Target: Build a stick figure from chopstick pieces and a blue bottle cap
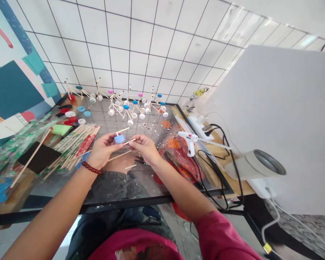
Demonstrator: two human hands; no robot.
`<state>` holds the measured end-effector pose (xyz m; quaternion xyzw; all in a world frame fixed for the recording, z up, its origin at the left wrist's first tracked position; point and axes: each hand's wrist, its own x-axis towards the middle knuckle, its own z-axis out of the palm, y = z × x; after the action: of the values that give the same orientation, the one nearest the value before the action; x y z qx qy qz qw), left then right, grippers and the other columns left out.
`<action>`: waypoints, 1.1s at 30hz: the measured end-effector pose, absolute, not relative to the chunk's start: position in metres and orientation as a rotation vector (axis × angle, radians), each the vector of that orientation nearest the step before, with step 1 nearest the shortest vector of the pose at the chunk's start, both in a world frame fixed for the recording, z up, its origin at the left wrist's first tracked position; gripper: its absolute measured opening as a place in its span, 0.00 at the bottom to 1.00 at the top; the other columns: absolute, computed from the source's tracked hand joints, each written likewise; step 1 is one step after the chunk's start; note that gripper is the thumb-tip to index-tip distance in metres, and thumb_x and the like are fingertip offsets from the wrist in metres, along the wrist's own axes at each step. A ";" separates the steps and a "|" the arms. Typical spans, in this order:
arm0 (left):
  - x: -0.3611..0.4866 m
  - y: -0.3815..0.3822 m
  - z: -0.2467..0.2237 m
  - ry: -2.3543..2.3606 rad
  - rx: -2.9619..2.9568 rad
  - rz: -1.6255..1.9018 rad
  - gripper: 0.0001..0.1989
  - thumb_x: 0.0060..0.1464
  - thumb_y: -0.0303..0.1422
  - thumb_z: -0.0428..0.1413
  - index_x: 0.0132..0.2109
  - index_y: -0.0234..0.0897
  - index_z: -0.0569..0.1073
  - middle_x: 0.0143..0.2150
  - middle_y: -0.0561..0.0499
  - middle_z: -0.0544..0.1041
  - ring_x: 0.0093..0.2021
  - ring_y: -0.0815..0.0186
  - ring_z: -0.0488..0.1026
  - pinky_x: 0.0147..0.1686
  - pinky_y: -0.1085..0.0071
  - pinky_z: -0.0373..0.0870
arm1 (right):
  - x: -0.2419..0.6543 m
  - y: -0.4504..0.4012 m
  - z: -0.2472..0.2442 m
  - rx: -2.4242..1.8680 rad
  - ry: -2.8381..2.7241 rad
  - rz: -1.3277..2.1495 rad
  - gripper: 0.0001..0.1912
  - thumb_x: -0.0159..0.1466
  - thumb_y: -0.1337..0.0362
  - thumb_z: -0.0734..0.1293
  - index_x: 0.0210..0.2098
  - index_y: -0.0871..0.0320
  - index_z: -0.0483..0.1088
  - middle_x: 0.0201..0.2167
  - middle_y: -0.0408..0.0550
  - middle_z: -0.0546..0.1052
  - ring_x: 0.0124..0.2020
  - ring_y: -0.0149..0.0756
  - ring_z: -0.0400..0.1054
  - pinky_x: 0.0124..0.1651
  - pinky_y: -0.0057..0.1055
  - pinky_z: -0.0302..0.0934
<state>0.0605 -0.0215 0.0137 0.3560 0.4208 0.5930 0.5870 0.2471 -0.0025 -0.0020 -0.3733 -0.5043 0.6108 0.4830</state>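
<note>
My left hand [104, 147], with a red bead bracelet at its wrist, pinches a light blue piece [119, 138] that has a short wooden stick [123, 131] on its far side. Close beside it, my right hand [145, 147] holds another short stick [130, 141] between thumb and fingers, its tip near the blue piece. On the glass tabletop [143, 184] below lie a longer stick [120, 155] and a small stick piece [130, 167]. Black-tipped pliers or cutters [139, 160] lie partly hidden by my right hand.
Small stick-and-cap models [130, 108] stand along the tiled wall. Bundled chopsticks [77, 144], bottle caps [70, 114] and plastic wrappers lie left. At right are a white glue gun [189, 141], pliers [176, 162], black cables and a power strip [199, 126].
</note>
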 end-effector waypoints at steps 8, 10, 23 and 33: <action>0.058 -0.020 0.014 0.930 0.776 1.400 0.30 0.33 0.20 0.78 0.48 0.38 0.85 0.35 0.53 0.84 0.35 0.65 0.82 0.42 0.67 0.83 | 0.260 0.006 -0.010 -1.147 -1.528 1.208 0.08 0.60 0.62 0.74 0.39 0.54 0.76 0.27 0.38 0.80 0.30 0.34 0.75 0.40 0.33 0.70; 0.057 -0.020 0.015 0.926 0.743 1.379 0.28 0.34 0.18 0.76 0.46 0.37 0.85 0.37 0.52 0.85 0.36 0.64 0.84 0.42 0.67 0.84 | 0.263 0.006 -0.012 -1.212 -1.674 1.078 0.09 0.61 0.67 0.71 0.41 0.53 0.77 0.26 0.36 0.79 0.30 0.35 0.74 0.42 0.33 0.70; 0.047 -0.014 0.026 0.917 0.563 1.321 0.03 0.57 0.28 0.68 0.38 0.36 0.81 0.37 0.48 0.85 0.40 0.61 0.86 0.46 0.64 0.87 | 0.302 0.019 0.013 -1.314 -1.759 0.761 0.18 0.65 0.64 0.76 0.55 0.53 0.83 0.40 0.47 0.88 0.40 0.42 0.82 0.52 0.40 0.75; 0.048 -0.013 0.029 0.893 0.518 1.398 0.09 0.53 0.22 0.69 0.41 0.38 0.84 0.34 0.52 0.85 0.38 0.64 0.85 0.41 0.70 0.87 | 0.325 0.005 0.031 -1.650 -2.239 0.445 0.08 0.65 0.70 0.75 0.33 0.52 0.85 0.32 0.48 0.88 0.37 0.45 0.81 0.43 0.36 0.70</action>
<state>0.0477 -0.0125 0.0290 0.2275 0.3925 0.6143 0.6456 0.3253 0.0053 0.0315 -0.5780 -0.7845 0.1559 0.1616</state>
